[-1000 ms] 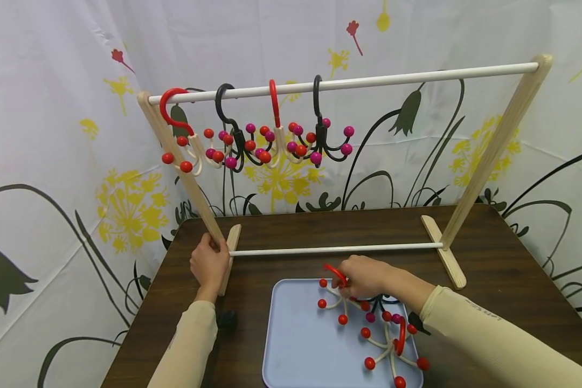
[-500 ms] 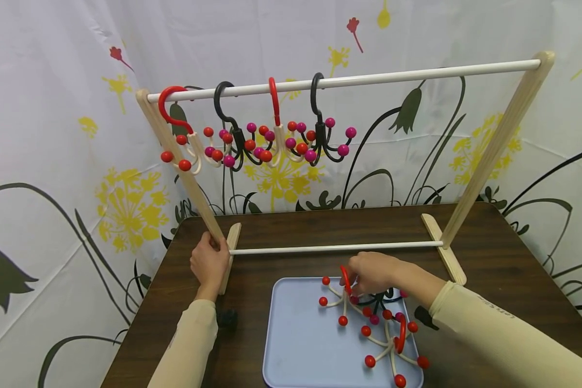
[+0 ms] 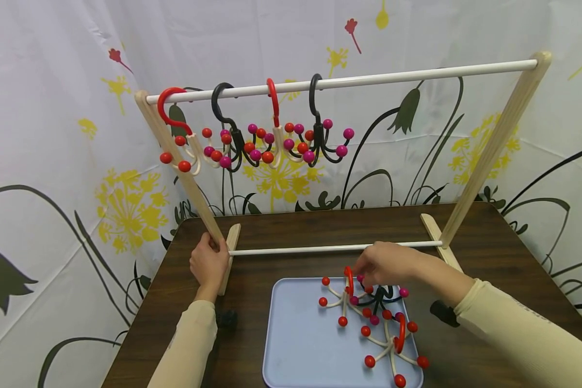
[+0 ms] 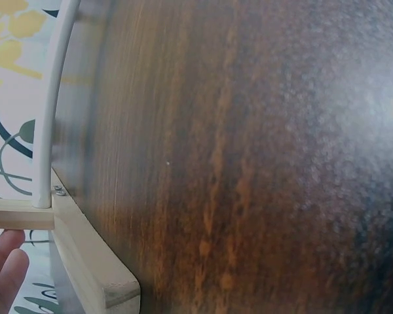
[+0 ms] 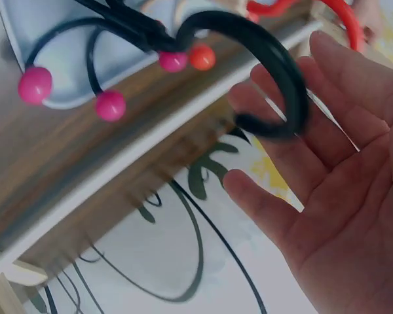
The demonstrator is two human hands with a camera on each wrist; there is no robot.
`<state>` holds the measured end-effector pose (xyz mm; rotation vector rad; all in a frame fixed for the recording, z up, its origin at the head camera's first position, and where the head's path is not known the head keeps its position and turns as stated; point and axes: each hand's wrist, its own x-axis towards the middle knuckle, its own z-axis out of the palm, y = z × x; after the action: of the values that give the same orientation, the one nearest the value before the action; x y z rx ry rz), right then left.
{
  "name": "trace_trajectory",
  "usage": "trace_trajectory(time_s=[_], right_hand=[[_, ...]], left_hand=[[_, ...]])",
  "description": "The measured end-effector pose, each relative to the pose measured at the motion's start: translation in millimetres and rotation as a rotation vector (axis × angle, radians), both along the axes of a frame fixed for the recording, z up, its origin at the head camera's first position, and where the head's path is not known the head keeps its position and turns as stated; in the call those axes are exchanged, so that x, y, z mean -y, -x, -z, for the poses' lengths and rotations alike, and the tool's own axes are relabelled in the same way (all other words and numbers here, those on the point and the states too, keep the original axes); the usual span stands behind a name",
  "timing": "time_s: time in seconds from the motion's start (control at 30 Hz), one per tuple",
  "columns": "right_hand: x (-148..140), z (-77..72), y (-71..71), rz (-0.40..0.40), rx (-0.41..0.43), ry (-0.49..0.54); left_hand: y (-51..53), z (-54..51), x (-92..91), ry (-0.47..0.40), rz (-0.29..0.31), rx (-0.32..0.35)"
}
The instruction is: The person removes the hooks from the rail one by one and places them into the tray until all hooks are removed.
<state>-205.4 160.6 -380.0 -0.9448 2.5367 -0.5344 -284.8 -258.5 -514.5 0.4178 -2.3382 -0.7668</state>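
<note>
We start at the left, where we see the left hand [image 3: 208,264] curled round the pale wooden left post [image 3: 194,191] near its foot, gripping it. From the top of this post a slim white upper rod [image 3: 393,80] runs rightward. On it we count 4 hangers, left to right: a tilted hanger with red hook and cream arms [image 3: 194,144], a black hanger with magenta balls [image 3: 237,139], a 2nd red-and-cream hanger [image 3: 278,137] and a 2nd black hanger [image 3: 318,137]. A white lower rod [image 3: 320,249] spans the frame near the dark wooden table [image 3: 494,248].

In front of it we see a pale blue rectangular tray [image 3: 300,345] holding 3 more hangers: a red-hooked cream hanger [image 3: 344,295] at the far side, a magenta-balled black hanger [image 3: 379,296] just right of it, and a red-balled cream hanger [image 3: 393,345] nearer us, overhanging the right rim. Our right hand [image 3: 390,261] is above the far right rim, its fingers loose and extended, gripping nothing. The black hook stands beside them; we cannot tell if they touch. Farthest right is a wooden right post [image 3: 494,145].
</note>
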Motion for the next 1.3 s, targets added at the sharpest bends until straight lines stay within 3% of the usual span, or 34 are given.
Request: trace_trajectory(time_s=[0.27, 0.5, 0.7, 0.83, 1.0, 1.3], right_hand=[[-13.7, -43.6, 1.4, 0.021, -0.054, 0.109], [-14.2, -91.5, 7.3, 0.062, -0.272, 0.295], [-6.5, -116.3, 17.0, 0.250, -0.545, 0.531], [4.1, -126.9, 27.0, 0.385, -0.646, 0.630], [18.0, -140.3, 43.5, 0.441, -0.616, 0.660], [47.1, -153.4, 66.6, 0.479, -0.432, 0.594]], left_hand=[[0.1, 0.1, 0.1, 0.001, 0.002, -0.002], [-1.0, 0.9, -1.6, 0.002, 0.008, -0.006], [-0.9, -0.1, -1.7, 0.008, -0.002, -0.012], [-1.2, -1.5, -2.6, 0.004, 0.000, -0.007], [-1.6, -2.0, -3.9, 0.003, 0.006, -0.005], [-2.3, -3.6, -2.8, 0.002, -0.005, -0.012]])
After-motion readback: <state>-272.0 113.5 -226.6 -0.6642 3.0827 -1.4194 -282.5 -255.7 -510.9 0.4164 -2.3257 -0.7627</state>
